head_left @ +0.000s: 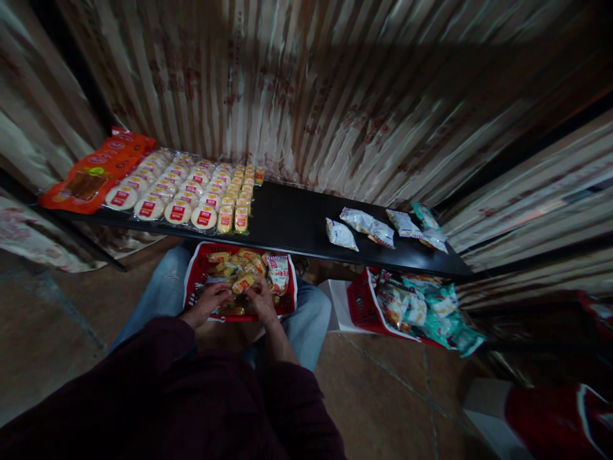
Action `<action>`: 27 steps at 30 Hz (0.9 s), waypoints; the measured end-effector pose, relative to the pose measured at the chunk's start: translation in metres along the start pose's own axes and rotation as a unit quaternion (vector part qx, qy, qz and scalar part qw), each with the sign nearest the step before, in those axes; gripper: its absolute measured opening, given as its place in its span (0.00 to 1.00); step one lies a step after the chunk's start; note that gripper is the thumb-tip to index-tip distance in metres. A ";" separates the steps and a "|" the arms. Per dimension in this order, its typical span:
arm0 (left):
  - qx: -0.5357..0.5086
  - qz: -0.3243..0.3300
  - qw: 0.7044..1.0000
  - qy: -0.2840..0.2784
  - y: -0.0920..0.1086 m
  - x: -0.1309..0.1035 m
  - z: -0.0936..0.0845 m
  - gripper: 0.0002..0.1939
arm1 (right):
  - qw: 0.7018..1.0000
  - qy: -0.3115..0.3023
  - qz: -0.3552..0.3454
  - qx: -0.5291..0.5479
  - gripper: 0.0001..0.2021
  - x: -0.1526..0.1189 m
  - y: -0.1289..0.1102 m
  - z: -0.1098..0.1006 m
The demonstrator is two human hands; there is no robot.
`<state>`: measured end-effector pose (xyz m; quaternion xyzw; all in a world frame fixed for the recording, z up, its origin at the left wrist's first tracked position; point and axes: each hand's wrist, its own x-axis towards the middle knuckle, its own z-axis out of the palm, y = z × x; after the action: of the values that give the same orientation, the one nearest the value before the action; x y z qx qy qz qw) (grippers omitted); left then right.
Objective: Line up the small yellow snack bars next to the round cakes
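Between my knees rests a red basket (192, 281) with a white rim, holding several small snack cakes in clear and yellow wrappers. My right hand (261, 300) is inside it, its fingers closed on one yellow wrapped snack cake (242, 283). Close to the left end of that cake is my left hand (211, 301), fingers stretched out and slightly apart; whether they touch it is hard to see. A white and red snack bag (278, 273) lies at the basket's right side.
A black shelf (292, 220) crosses in front, bearing rows of round wrapped cakes (179, 211), small yellow cakes (241, 218), an orange packet (90, 176) and silvery bags (341, 234). Right of my knee, a second red basket (360, 303) holds green and white bags. Curtains (287, 83) hang behind.
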<state>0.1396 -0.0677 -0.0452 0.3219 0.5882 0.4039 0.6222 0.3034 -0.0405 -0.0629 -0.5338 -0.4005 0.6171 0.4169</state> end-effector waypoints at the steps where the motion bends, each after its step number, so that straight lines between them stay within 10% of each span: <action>1: -0.006 0.004 1.000 0.004 0.000 0.000 0.000 0.26 | 1.000 -0.006 0.004 -0.011 0.21 0.000 -0.001 0.000; 13: -0.049 0.028 0.998 0.034 -0.002 0.002 0.000 0.26 | 0.992 -0.049 0.004 -0.119 0.21 -0.008 -0.008 -0.001; 27: -0.013 0.001 0.999 -0.041 -0.005 0.005 -0.003 0.21 | 0.994 -0.014 0.039 0.105 0.13 0.008 0.011 -0.002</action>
<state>0.1370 -0.0660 -0.0527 0.3300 0.5568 0.3987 0.6497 0.3042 -0.0369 -0.0758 -0.4938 -0.3178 0.6791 0.4404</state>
